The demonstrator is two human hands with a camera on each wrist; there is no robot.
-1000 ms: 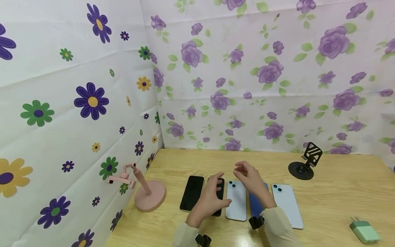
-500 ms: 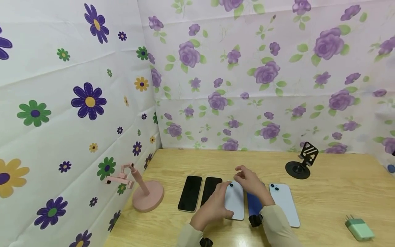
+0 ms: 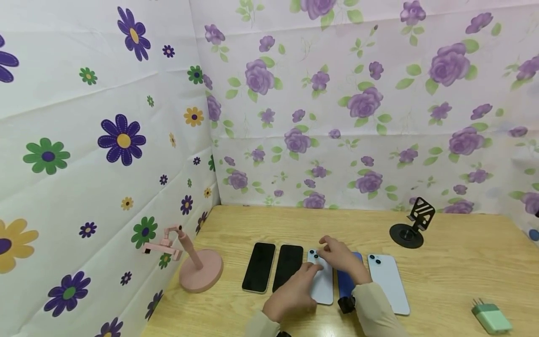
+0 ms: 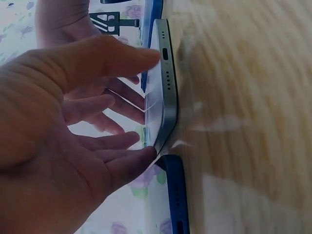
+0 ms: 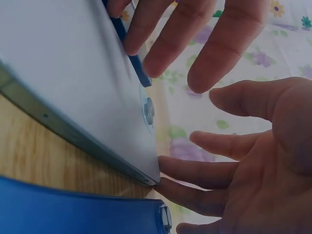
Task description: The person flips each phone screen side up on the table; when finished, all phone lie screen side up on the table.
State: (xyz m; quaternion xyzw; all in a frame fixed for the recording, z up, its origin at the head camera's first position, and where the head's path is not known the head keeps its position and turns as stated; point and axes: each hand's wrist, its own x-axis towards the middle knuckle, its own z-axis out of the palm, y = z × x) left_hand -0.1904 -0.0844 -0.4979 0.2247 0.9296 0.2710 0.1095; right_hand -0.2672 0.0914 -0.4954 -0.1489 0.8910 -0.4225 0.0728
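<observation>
In the head view a light blue phone (image 3: 323, 286) lies back side up, its twin cameras at the far end. My left hand (image 3: 296, 288) reaches over its left side, fingers spread. The left wrist view has that hand's thumb (image 4: 114, 57) right at the phone's bottom edge, by the charging port, and a fingertip at the bottom corner. My right hand (image 3: 340, 258) is at the far right corner. Its lower fingertips meet that corner in the right wrist view, while the thumb (image 5: 243, 99) stays off it. Neither hand wraps round the phone.
Two dark phones (image 3: 258, 267) lie screen up on the left. Rightward are a blue phone (image 3: 346, 283), partly under my right arm, and another light blue phone (image 3: 389, 285). A pink stand (image 3: 201, 271), a black stand (image 3: 406, 235) and a green charger (image 3: 491, 317) stand around.
My left hand has moved right, from over the second dark phone to the light blue phone. My right hand has come down to that phone's far corner.
</observation>
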